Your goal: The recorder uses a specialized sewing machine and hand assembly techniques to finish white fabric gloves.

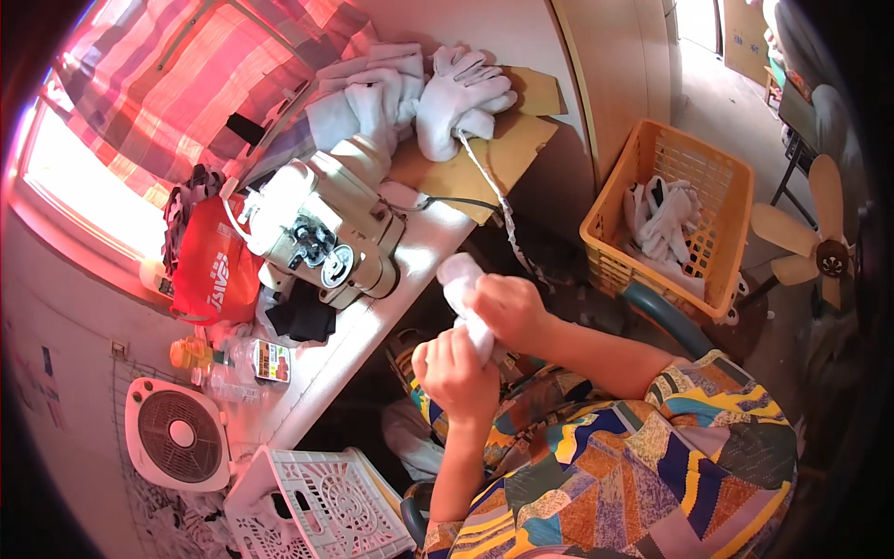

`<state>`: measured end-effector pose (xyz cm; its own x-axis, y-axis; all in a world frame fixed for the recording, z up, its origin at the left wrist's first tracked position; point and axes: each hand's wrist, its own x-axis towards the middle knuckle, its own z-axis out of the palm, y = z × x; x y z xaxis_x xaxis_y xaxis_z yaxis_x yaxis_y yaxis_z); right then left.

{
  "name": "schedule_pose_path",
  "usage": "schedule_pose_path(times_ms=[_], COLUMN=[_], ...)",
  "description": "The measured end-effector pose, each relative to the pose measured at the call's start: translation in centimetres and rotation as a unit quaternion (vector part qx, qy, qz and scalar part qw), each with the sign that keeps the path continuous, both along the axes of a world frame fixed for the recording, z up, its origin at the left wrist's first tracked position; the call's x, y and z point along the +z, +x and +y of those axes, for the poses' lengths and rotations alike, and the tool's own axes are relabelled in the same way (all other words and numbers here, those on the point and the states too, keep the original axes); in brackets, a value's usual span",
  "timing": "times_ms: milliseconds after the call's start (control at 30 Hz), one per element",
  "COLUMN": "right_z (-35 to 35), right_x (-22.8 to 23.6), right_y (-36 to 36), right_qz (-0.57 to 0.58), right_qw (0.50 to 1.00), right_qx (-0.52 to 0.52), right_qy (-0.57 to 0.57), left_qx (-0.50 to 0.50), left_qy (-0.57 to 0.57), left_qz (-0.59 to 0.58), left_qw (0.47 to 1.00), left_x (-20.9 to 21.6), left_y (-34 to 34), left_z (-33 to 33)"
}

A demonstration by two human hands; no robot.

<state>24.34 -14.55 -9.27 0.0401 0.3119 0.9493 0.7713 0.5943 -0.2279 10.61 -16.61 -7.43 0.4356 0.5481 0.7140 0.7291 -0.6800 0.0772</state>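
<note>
Beside table (410,270): hands grip white glove (463,284), upright.

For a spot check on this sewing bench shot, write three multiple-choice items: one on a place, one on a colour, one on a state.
1. Where does the pile of white gloves lie?
A. on the table behind the sewing machine
B. in the white crate
C. on the small fan

2. What colour is the basket holding more white gloves?
A. blue
B. orange
C. black

3. How do the hands stand?
A. both empty and apart
B. only one holds something
C. both the left hand and the right hand grip one white glove

Answers:
1 A, the pile sits on the table past the machine.
2 B, its mesh walls are orange.
3 C, the white cloth runs from one closed fist to the other.
</note>
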Motion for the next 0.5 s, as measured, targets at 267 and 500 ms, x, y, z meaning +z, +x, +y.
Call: schedule_pose_path(times_ms=[267,500], right_z=[-1.2,-3.3], right_x=[2.2,0.8], right_y=[2.3,2.8], right_qz=[0.021,0.387], right_qw=[0.999,0.527], right_qx=[0.010,0.647], right_qy=[-0.025,-0.393], left_qx=[-0.110,-0.082], left_qy=[-0.001,-0.332], left_qz=[-0.015,-0.180], left_qw=[0.994,0.922], left_x=[0.4,-0.1], left_y=[0.6,-1.4], left_z=[-1.2,3.7])
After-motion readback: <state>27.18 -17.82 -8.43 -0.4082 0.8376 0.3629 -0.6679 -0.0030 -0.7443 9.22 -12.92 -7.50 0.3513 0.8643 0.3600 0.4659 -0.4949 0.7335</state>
